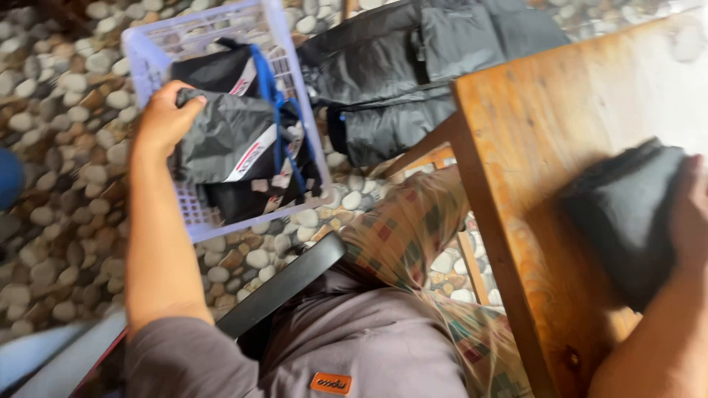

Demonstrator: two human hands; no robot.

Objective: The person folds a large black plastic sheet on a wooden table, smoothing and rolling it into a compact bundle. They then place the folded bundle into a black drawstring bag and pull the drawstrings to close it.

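I am taking the white plastic basket (147,55) on the floor as my landmark. My left hand (166,118) is reaching down into it, fingers curled closed around the edge of a folded grey garment (228,136) that is lying on top of the dark pieces still inside. I judge the basket is only partly gone through: several black and grey items with blue and white trim are sitting under that top one.

To the right of the basket, up on the wooden table (560,110), my right hand (693,214) is resting against a dark folded bundle (627,214). That side is blurred, so I cannot tell whether the fingers are gripping it or only pressing on it. That bundle is the only piece I am seeing on the table in this view.

Beyond the basket, to its upper right, a heap of dark grey clothing (413,66) is lying on the ground, touching the table's near corner in this view.

The floor around the basket is a bed of rounded pebbles (59,162), pale and brown. The tabletop is warm, worn wood with a pale patch at its far end. I am sitting, with a patterned cloth (413,228) over my legs between basket and table.
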